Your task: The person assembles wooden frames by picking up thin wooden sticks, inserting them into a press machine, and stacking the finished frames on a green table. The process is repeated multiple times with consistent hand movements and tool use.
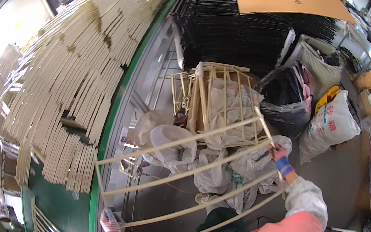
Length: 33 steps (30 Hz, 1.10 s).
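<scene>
A cream rack frame (184, 179) of several long bars joined by end pieces spans the space before me, tilted. My right hand (281, 159), in a glove with a blue and red cuff, is closed round its right end piece. At the lower left, my left hand (109, 217) is closed on the other end, by the green table's edge; a pink striped glove cuff shows below it, and its fingers are partly hidden. Beneath the frame lie white plastic bags (173, 143) and more cream rack parts (229, 94).
Long stacks of cream racks (80, 67) cover the green-edged table (55, 205) on the left. Ahead stands a pile of black racks (238, 41) with a cardboard sheet (290, 2) on top. A black bag (281, 95) and a white sack (332, 124) stand at right.
</scene>
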### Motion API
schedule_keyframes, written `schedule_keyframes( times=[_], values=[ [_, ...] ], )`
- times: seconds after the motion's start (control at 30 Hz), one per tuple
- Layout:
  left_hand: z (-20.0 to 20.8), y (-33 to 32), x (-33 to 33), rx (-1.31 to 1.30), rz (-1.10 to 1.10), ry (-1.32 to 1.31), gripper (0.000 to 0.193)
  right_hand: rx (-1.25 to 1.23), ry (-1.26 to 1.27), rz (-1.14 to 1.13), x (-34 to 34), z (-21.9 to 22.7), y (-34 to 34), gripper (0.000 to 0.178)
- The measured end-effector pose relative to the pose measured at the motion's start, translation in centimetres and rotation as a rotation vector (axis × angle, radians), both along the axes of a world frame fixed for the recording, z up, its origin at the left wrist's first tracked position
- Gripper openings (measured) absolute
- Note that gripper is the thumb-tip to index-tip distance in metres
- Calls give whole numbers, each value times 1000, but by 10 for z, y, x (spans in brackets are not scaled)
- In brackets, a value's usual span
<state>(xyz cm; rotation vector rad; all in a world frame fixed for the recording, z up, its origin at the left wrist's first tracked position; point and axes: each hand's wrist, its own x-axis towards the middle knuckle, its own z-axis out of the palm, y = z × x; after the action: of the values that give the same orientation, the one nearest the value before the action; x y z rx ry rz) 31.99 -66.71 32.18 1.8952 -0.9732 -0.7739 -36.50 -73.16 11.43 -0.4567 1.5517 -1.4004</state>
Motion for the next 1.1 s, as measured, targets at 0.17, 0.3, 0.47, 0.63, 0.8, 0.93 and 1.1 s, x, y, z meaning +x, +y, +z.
schedule_keyframes(
  times=[0.17, 0.3, 0.47, 0.63, 0.8, 0.93, 1.1],
  values=[
    [-95, -42, -53, 279, -246, 199, 33, 120, -116, -357, -108, 3, 127, 12],
    [-166, -106, -103, 356, -429, 59, 35, 111, 128, -554, -138, -12, 202, 23],
    [-113, -291, -121, 296, -613, -723, 50, 12, -219, -628, -93, 39, 228, 35],
    [-109, -279, -176, -327, -351, -435, 44, -153, -339, -464, 25, 111, 171, 51],
    [-223, -242, -324, 142, -389, 1062, 38, -137, -486, -683, 109, 66, 104, 46],
    [-240, -320, -383, -68, -293, 472, 34, -85, -397, -967, 153, -35, 48, 30],
    [-256, -421, -425, -198, -615, -126, 28, -387, -568, -924, 185, -152, -37, 16]
  ],
)
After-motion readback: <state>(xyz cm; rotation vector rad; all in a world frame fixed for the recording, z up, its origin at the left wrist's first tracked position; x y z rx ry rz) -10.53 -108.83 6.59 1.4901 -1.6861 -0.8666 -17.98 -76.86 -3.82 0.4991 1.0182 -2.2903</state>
